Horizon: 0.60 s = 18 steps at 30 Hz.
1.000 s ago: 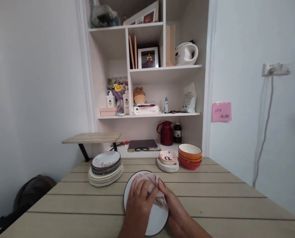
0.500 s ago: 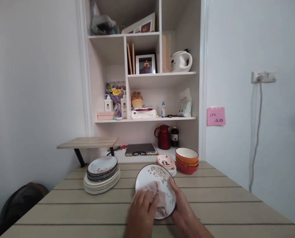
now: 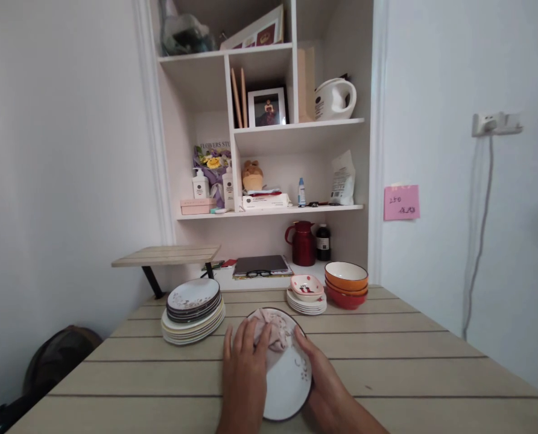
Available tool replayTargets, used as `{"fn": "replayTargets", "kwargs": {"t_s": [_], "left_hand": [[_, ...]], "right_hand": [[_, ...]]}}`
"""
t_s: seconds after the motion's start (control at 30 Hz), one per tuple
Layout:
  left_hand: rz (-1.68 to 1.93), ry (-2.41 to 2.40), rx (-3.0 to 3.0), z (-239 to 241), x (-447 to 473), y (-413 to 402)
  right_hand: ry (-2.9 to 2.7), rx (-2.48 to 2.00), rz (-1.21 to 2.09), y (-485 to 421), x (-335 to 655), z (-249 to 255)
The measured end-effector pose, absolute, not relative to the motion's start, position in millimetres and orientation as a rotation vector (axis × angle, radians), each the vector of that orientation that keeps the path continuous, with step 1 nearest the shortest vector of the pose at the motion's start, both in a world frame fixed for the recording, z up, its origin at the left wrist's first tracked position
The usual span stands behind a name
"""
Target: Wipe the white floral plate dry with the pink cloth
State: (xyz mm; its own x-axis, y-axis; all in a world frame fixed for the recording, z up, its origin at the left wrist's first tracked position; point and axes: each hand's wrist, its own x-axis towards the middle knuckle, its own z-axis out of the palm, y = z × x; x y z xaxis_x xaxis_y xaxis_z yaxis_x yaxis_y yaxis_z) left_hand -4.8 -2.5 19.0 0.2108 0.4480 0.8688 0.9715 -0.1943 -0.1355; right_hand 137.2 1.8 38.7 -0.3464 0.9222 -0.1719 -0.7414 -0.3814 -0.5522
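A white plate with a dark rim and brown flower print is held tilted above the front of the table. My right hand grips its right edge, thumb on the face and fingers behind. On the plate's upper left, my left hand presses a crumpled pinkish cloth against the surface, its fingers bent over the cloth. Part of the plate's left side is hidden by that hand.
Stacked plates stand at the table's left. Small dishes and orange and red bowls stand at the back right. Behind is a shelf unit; a small raised wooden shelf overhangs the back left.
My left hand and the cloth have moved up to the plate's far left part. The plate has shifted slightly down and left. The view has shifted a little.
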Motion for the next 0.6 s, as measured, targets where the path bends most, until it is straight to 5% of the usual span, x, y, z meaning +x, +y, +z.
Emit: {"fn": "replayTargets", "kwargs": {"t_s": [0.6], "left_hand": [[-0.845,-1.024,-2.087,12.6,8.4,-6.0]], "right_hand": [[-0.374,-0.518,2.046,12.8,144.6,26.4]]}}
